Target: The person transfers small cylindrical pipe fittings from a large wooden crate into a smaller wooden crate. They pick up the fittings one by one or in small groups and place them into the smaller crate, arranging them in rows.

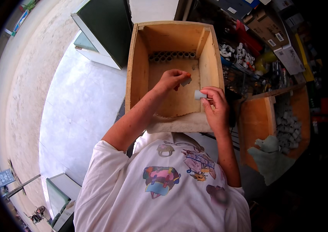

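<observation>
Over the inside of an open wooden box (129, 69), my left hand (172, 79) pinches a short grey plastic pipe fitting (185, 83) between thumb and fingers. My right hand (217, 104), near the box's right wall, grips a second grey pipe fitting (200, 94) by its right end. Along the far end of the box floor, several similar fittings (169, 58) stand packed together with their round openings showing. They form a long row, with a shorter row in front at the left. My left fingertips partly hide the fitting they hold.
To the right, another wooden box (256, 116) holds a heap of loose grey fittings (288, 127), with a pale green cloth (271, 159) over its near edge. Beige padding (181, 123) covers the near edge of the box before me. Cardboard boxes (267, 27) and white fittings (241, 55) crowd the upper right.
</observation>
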{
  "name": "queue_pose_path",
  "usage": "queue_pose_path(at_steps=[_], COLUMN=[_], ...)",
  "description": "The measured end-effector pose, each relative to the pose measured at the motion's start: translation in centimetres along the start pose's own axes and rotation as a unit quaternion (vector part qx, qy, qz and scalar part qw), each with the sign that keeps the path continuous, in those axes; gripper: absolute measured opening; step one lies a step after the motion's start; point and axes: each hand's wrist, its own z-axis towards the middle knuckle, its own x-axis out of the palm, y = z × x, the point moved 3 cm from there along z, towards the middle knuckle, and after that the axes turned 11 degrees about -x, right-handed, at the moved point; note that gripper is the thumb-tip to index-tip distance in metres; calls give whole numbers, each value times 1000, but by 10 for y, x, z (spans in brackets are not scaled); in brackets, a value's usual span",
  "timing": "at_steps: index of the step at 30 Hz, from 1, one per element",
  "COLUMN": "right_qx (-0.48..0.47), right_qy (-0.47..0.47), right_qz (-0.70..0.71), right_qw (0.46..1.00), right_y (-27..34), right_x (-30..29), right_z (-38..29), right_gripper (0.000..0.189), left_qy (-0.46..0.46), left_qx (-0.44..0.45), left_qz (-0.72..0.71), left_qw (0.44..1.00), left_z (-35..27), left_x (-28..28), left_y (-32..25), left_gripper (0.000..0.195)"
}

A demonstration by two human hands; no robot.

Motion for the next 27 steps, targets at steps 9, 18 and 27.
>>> queue_pose_path(at_steps=[9,18,27], right_qx=[1,20,29], right_qy=[-9,-20,-16], right_qz=[17,27,17], right_qw=[1000,999,999], right_y=[0,4,15], right_x=[0,2,5], right_z=[1,0,6], right_gripper=[25,25,24], left_qy=[-54,-204,-339], left_qx=[-94,-65,95], left_qz=[73,113,30], left_qw=[991,970,936], left_z=[71,142,215], left_x=[0,-26,-54], left_y=[47,82,136], left_gripper=[37,38,50])
